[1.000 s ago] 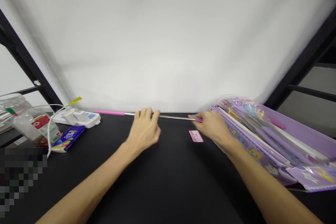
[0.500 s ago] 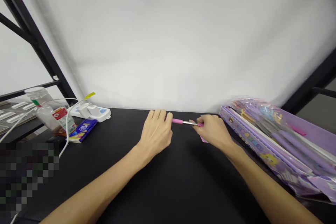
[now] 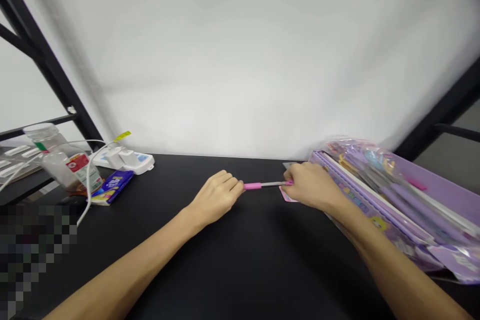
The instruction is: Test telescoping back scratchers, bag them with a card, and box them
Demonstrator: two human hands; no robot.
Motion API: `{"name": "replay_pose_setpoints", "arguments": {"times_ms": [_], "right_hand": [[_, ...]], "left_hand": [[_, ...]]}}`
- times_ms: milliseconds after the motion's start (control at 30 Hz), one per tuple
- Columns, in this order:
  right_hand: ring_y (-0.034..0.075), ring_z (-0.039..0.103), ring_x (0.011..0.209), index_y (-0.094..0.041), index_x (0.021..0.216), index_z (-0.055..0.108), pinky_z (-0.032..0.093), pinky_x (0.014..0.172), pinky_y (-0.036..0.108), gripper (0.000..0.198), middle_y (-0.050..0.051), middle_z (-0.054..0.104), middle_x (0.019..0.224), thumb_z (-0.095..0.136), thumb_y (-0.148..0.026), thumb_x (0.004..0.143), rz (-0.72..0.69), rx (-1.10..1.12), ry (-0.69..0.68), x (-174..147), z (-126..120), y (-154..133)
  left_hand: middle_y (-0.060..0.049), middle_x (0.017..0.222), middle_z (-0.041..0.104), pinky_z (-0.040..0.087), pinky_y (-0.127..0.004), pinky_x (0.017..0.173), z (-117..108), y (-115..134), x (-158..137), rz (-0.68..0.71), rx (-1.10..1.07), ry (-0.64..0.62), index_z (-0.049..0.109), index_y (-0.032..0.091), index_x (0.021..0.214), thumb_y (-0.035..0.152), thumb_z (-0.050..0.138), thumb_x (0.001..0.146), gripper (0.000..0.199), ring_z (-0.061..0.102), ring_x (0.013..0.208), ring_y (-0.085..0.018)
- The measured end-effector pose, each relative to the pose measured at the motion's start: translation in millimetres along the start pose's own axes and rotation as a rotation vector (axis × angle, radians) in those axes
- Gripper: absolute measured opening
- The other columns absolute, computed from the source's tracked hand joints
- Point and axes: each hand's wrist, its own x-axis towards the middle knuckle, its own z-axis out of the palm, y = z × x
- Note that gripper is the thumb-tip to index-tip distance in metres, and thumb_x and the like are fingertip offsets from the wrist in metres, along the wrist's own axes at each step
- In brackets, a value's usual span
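Note:
A slim pen-like stick [image 3: 270,184] spans the gap between my hands, roughly level above the black desk. It has a pink grip section at the left, a silver-grey middle and a pink end at the right. My left hand [image 3: 216,195] is closed around its left part, which the fingers hide. With closed fingers, my right hand [image 3: 313,185] pinches the pink right end. Partly under and behind my right hand lies a small pink-edged card or packet [image 3: 287,194], mostly covered, so its kind is unclear.
A purple cartoon-printed box [image 3: 360,200] with plastic-wrapped stationery stands right, close to my right forearm. At left are a clear jar [image 3: 62,160], a blue-purple packet [image 3: 112,186], a white power strip [image 3: 137,161] and white cables [image 3: 89,180]. A white wall rises behind the black desk [image 3: 240,270].
My left hand has come down slightly, and its fingers are curled more tightly around the stick. The stick's left end is lower, so its tilt has changed. The camera view has shifted slightly.

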Motion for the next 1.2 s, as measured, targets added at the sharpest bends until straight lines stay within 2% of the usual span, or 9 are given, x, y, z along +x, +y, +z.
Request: {"name": "replay_pose_setpoints", "arguments": {"times_ms": [133,233,333,433,600,833,967,1100,1200], "right_hand": [[0.018,0.065,0.067,-0.02,0.072,0.069,0.042,0.06,0.026,0.022,0.002,0.07,0.068,0.064,-0.04,0.08,-0.139,0.573,-0.24,-2.4,-7.8,15.1],[0.018,0.07,0.087,-0.019,0.113,0.067,0.051,0.075,0.027,0.041,0.009,0.074,0.103,0.048,-0.049,0.093,-0.062,0.979,-0.04,1.7,-9.9,40.6],[0.02,0.071,0.079,-0.013,0.098,0.07,0.052,0.071,0.029,0.039,0.014,0.075,0.092,0.041,-0.039,0.097,0.227,0.721,0.109,3.8,-10.6,63.8],[0.021,0.065,0.054,-0.016,0.071,0.067,0.048,0.057,0.031,0.021,0.007,0.067,0.058,0.065,-0.032,0.083,0.382,0.292,-0.2,0.8,-8.8,72.0],[0.017,0.054,0.041,-0.019,0.051,0.054,0.041,0.047,0.03,0.033,-0.001,0.049,0.041,0.079,-0.028,0.07,0.426,0.247,-0.496,-1.7,-1.3,66.9],[0.017,0.059,0.059,-0.02,0.058,0.056,0.043,0.056,0.028,0.025,0.0,0.058,0.056,0.076,-0.028,0.071,0.17,0.406,-0.364,-2.5,-3.6,76.4],[0.021,0.069,0.068,-0.021,0.084,0.06,0.054,0.064,0.033,0.027,0.006,0.072,0.075,0.066,-0.047,0.084,0.064,1.027,-0.191,-3.1,-7.6,67.0],[0.024,0.072,0.065,-0.022,0.09,0.056,0.06,0.066,0.04,0.036,0.008,0.073,0.072,0.066,-0.056,0.085,0.157,1.385,0.012,2.8,-2.9,51.5],[0.028,0.073,0.069,-0.02,0.091,0.055,0.062,0.063,0.045,0.043,0.013,0.074,0.075,0.062,-0.062,0.085,0.254,1.549,-0.026,5.7,1.8,45.6]], "left_hand": [[-0.003,0.083,0.062,0.042,-0.03,0.067,-2.5,0.0,4.8,-0.047,-0.011,0.01,0.06,0.019,0.093,0.022,0.039,0.102,0.024,0.057,0.076,-0.017],[-0.003,0.093,0.063,0.045,-0.028,0.064,-3.0,-0.2,8.0,-0.217,-0.115,-0.059,0.056,0.021,0.115,0.024,0.037,0.103,0.022,0.061,0.079,-0.016],[-0.002,0.094,0.065,0.046,-0.027,0.061,-2.5,-0.1,8.7,-0.353,-0.189,-0.135,0.052,0.024,0.122,0.024,0.036,0.103,0.026,0.064,0.072,-0.016],[-0.002,0.096,0.066,0.048,-0.027,0.063,-1.7,0.5,7.9,-0.384,-0.23,-0.159,0.051,0.027,0.126,0.025,0.036,0.102,0.029,0.067,0.075,-0.017],[-0.002,0.095,0.061,0.047,-0.027,0.064,-1.7,6.4,8.6,-0.384,-0.253,-0.157,0.054,0.028,0.126,0.034,0.032,0.104,0.032,0.064,0.074,-0.016],[-0.001,0.095,0.057,0.045,-0.027,0.066,-13.8,7.4,12.3,-0.295,-0.342,-0.16,0.058,0.028,0.122,0.045,0.031,0.104,0.037,0.058,0.072,-0.014],[-0.001,0.098,0.06,0.045,-0.025,0.073,-22.7,-3.4,10.7,-0.148,-0.523,-0.229,0.061,0.028,0.12,0.044,0.036,0.103,0.035,0.059,0.078,-0.012],[-0.001,0.089,0.063,0.043,-0.024,0.071,-26.6,-11.0,8.0,-0.073,-0.538,-0.324,0.066,0.029,0.117,0.042,0.04,0.102,0.033,0.061,0.077,-0.013],[-0.001,0.088,0.064,0.043,-0.024,0.07,-25.6,-15.3,5.3,-0.081,-0.497,-0.331,0.068,0.028,0.116,0.041,0.041,0.102,0.033,0.062,0.076,-0.013]]}}
